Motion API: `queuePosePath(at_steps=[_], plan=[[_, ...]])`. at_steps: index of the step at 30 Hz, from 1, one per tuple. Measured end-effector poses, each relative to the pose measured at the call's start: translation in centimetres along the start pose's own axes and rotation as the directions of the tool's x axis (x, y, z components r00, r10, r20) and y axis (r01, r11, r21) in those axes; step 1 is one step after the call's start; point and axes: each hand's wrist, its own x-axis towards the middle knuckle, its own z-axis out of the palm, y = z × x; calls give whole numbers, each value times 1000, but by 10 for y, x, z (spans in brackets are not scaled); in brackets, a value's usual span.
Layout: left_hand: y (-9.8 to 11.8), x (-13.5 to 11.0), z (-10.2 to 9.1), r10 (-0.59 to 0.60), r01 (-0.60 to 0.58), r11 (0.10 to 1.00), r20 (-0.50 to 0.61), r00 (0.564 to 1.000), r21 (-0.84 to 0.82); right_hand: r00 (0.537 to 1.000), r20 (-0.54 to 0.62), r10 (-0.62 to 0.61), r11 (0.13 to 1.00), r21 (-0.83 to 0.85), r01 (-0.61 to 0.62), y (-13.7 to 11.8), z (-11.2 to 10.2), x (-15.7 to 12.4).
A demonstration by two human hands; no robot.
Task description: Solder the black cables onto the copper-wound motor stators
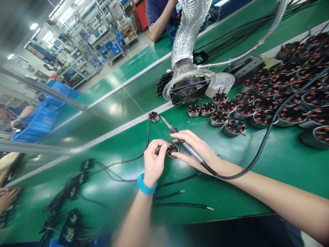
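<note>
Sldr iron in R hand

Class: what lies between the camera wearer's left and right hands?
In the head view, a single round part with a metal rim lies between the left hand and the right hand, over the green tabletop.

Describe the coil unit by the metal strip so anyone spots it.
Find the silver hose, then the black fan below. Left of that, by the metal strip, sits a round coil unit. Unlike the clustered units, it stands alone, with a black cable at its side.
</note>
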Motion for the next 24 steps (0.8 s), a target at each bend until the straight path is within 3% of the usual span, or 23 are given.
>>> queuePosePath(at_steps=[3,5,11,24], plan=[[0,0,0,-9,9,1000,-3,1000,5,972,-229,-46,997,-68,31,-13,-9,1],[0,1,0,-12,12,1000,-3,1000,5,946,-320,-60,992,-122,22,-22,-16,1],[0,2,0,1,-1,1000,-7,1000,20,936,-316,-157,986,-109,129,-31,-25,-2],[3,3,-2,43,-44,997,21,999,58,946,-278,-166,986,-30,164,-28,-22,-1]])
